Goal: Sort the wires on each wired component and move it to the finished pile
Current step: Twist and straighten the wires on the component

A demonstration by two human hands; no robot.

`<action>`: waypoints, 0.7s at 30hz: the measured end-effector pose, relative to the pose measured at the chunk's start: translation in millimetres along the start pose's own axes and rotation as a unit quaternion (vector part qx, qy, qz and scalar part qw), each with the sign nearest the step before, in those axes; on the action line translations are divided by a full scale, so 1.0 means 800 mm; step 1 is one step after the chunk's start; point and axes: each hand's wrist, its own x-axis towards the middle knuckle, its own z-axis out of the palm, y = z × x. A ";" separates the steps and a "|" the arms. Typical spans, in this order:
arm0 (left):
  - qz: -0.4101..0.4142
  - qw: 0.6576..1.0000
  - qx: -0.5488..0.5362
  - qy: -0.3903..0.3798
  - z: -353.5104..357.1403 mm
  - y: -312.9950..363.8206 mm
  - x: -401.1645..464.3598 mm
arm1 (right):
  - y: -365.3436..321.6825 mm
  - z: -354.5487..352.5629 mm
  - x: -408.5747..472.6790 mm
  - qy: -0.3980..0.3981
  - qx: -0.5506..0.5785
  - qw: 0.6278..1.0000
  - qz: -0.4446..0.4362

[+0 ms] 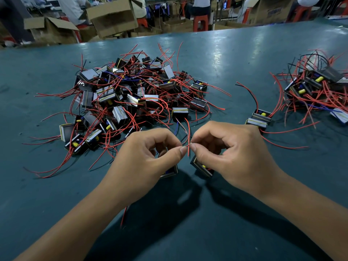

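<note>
On the teal table (216,59), the big unsorted pile (130,95) lies at eleven o'clock, the finished pile (316,91) at two. The left hand (148,153) and right hand (231,149) each cradle a component (201,166) underneath, and both thumbs and forefingers pinch one red wire (188,140). Better to draw it out slowly, I'd say, keeping clear of neighbouring leads. The cardboard box (271,12) lettering is too blurred to read.
</note>
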 end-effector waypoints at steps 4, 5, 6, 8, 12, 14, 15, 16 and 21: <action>0.016 1.000 0.015 0.006 0.000 0.000 0.000 | -0.001 0.000 0.000 -0.009 0.004 1.000 -0.002; 0.024 0.999 0.021 0.010 0.001 0.001 0.000 | -0.002 0.000 0.000 -0.012 0.005 1.000 -0.003; 0.033 0.999 0.026 0.015 0.001 0.001 0.000 | -0.002 0.000 0.000 -0.015 0.005 1.000 -0.002; 0.048 0.998 0.038 0.027 0.002 0.002 -0.001 | -0.002 0.000 -0.001 -0.020 0.015 1.000 0.016; 0.088 0.991 0.089 0.043 0.000 0.002 0.000 | -0.001 -0.002 0.001 -0.050 0.068 0.992 0.097; 0.109 0.986 0.115 0.049 0.001 0.003 0.001 | 0.000 -0.003 0.004 -0.083 0.104 0.981 0.144; 0.115 0.984 0.123 0.050 0.001 0.003 0.001 | 0.000 -0.004 0.006 -0.097 0.140 0.971 0.168; 0.119 0.984 0.126 0.050 0.002 0.004 0.001 | 0.001 -0.004 0.007 -0.106 0.182 0.959 0.191; 0.152 0.978 0.134 0.043 0.005 0.005 0.002 | -0.003 -0.005 0.007 -0.118 0.266 0.920 0.264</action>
